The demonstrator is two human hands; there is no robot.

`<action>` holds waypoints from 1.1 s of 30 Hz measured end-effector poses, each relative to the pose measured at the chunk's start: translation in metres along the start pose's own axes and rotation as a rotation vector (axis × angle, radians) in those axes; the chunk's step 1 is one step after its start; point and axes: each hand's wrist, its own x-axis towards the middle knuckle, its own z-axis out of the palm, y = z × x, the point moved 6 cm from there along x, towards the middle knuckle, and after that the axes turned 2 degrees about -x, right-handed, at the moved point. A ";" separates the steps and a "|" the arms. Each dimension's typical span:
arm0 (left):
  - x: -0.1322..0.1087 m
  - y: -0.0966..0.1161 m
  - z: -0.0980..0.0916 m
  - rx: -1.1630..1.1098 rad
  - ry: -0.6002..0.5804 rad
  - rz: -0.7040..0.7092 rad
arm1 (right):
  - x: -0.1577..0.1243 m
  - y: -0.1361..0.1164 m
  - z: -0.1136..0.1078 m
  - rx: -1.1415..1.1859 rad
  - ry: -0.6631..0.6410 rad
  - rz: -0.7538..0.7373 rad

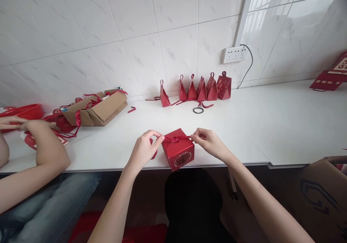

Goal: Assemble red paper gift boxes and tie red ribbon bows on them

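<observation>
A shiny red gift box (177, 150) with a round ornate cut-out on its front sits near the table's front edge. Across its top runs a red ribbon (175, 139), crossed or knotted at the middle. My left hand (148, 147) pinches one side of this ribbon between thumb and fingers, with a loose tail hanging below the hand. On the other side of the box, my right hand (208, 141) pinches the opposite ribbon end. Both hands are just above the table, and the ribbon looks stretched between them.
Several small red triangular boxes (200, 90) with loops stand by the wall, near a black ring (198, 110) and ribbon scraps. An open cardboard box (108, 109) holds ribbons at left. Beside me, another person's arm (51, 145) works near a red basin (29, 111). A carton (320, 196) stands lower right.
</observation>
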 end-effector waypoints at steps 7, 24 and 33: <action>-0.006 -0.004 -0.012 0.059 0.069 0.153 | -0.008 -0.002 -0.017 -0.003 -0.017 0.019; -0.004 -0.026 -0.013 0.068 0.115 0.023 | -0.027 -0.007 -0.017 0.037 -0.108 0.039; -0.006 -0.008 -0.041 -0.034 0.334 0.124 | -0.001 -0.067 -0.021 0.124 -0.428 -0.216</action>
